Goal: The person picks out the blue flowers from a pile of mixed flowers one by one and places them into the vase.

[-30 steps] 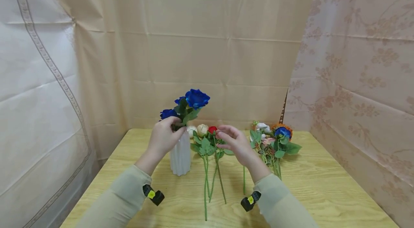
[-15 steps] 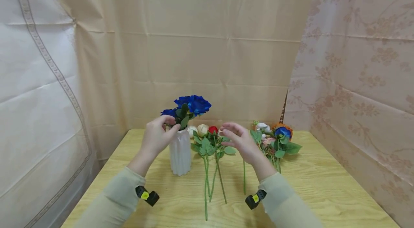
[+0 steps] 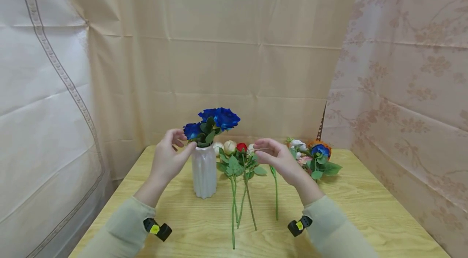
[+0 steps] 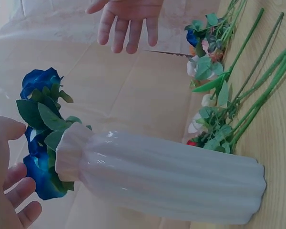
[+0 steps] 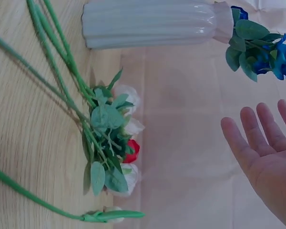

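A white ribbed vase [image 3: 204, 172] stands upright on the table, holding blue roses [image 3: 226, 118] with dark green leaves. My left hand [image 3: 168, 154] is beside the lowest bloom, thumb and fingers spread at the left of the vase mouth. In the left wrist view, the fingertips of that hand [image 4: 21, 193] come right up to the blue petals, gripping nothing. My right hand [image 3: 279, 158] hovers to the right of the vase, over the loose flowers. The right wrist view shows this hand [image 5: 271, 162] bare, with fingers extended and apart.
Cream flowers [image 3: 229, 147] and a red rose [image 3: 241, 147] lie beside the vase, their green stems pointing toward me. A single stem [image 3: 276, 197] lies farther right. Behind my right hand is a mixed pile with a blue rose [image 3: 320, 150]. Curtains surround the wooden table [image 3: 351, 209].
The blue roses have sunk lower into the vase. My left hand has let go of them and drawn back left. My right hand has moved slightly right.
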The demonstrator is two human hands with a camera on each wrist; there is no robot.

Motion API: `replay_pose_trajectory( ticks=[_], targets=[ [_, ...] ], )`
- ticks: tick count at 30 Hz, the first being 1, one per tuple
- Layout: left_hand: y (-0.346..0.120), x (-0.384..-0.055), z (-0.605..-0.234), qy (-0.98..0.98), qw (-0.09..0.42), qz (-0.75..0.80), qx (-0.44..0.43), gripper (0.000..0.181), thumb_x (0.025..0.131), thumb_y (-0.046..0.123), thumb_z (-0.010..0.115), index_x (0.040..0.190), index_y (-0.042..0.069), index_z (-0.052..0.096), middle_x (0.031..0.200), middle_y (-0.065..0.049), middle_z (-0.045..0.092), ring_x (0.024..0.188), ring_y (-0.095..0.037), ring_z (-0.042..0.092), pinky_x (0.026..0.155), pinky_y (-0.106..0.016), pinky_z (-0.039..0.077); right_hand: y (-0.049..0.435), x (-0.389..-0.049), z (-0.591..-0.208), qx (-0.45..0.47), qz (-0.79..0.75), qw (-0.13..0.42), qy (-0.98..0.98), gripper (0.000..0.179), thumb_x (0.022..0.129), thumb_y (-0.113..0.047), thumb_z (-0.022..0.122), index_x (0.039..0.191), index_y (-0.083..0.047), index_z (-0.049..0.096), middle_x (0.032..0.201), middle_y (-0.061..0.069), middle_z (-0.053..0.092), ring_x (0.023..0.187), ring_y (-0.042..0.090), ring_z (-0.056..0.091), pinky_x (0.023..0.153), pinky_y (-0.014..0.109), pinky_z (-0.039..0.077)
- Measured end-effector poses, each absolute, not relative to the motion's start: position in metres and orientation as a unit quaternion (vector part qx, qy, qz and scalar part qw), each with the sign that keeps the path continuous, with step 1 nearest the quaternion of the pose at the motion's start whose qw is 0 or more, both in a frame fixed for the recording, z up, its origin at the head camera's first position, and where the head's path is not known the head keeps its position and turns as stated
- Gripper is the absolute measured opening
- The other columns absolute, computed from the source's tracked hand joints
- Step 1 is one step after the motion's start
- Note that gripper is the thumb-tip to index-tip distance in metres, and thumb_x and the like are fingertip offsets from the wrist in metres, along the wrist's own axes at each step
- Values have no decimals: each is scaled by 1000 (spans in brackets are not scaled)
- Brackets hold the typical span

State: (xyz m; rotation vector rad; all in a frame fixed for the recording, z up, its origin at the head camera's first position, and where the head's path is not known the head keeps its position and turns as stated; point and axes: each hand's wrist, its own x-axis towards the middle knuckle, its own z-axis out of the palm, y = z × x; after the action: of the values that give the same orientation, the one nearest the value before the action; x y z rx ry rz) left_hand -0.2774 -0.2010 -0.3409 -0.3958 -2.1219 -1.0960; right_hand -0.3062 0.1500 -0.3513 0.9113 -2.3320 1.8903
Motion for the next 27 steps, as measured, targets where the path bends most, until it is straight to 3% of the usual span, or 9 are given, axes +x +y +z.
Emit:
replay_pose_trajectory(
  ticks=[4,11,20,27],
  targets=[
    [-203,-278,-347,-821,340,-433,-149,54,91,30,79,129,0,54,112,-14,65,97,-28,61,80,-48,51,155,-306,-355,296,564,2,-771,42,101,-27,68,137,-10,58,132,10,62,118,29,62,96,42,54],
    [-203,-280,-362,-815,314,-468,-131,67,88,34,82,136,-1,50,123,-15,59,106,-30,57,86,-51,48,163,-305,-360,308,512,-7,-802,43,101,-30,67,140,-15,57,138,6,58,126,32,56,99,51,50],
    [-199,-282,-384,-800,234,-543,-100,81,87,40,83,145,2,41,138,-15,49,122,-34,52,103,-52,45,173,-305,-367,311,504,-33,-805,49,101,-28,67,145,-15,52,144,8,53,130,38,53,99,50,50],
    [-193,-285,-396,-804,209,-550,-88,88,85,39,85,150,1,38,143,-16,48,129,-37,49,108,-53,42,180,-307,-373,295,506,-31,-810,52,100,-32,68,147,-15,51,147,8,51,130,35,53,101,51,49]
  ],
)
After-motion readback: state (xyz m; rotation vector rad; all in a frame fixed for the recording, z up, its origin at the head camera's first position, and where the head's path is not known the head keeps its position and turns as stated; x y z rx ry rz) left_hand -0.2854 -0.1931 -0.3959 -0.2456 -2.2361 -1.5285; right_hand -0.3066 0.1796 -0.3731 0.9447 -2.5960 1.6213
